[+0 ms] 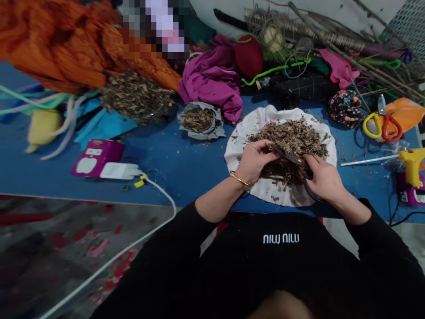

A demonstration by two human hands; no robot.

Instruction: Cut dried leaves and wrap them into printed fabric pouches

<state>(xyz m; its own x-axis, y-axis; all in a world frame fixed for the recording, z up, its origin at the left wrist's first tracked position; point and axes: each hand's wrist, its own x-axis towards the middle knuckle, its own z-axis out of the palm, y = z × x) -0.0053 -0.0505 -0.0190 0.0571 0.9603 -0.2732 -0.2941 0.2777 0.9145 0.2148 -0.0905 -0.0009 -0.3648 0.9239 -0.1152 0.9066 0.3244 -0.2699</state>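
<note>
The cutting looks well along, judging by the broad heap of small, dry, brown leaf-like fragments (pixel 295 133) covering much of the round white cloth (pixel 265 195) on the near right part of the blue worktop (pixel 195 166). The right hand (pixel 323 177) grips a pair of dark metal scissors (pixel 292 157) above the heap. The left hand (pixel 254 161) has its thumb and fingers pinched together by the blade tips; whether a scrap is between them cannot be made out. Coarser-looking dry brown material remains to the far left: a large loose pile (pixel 136 97) and, right of it, a smaller clump in crumpled grey wrapping (pixel 199 120). Both lie apart from the cloth, seemingly unworked.
</note>
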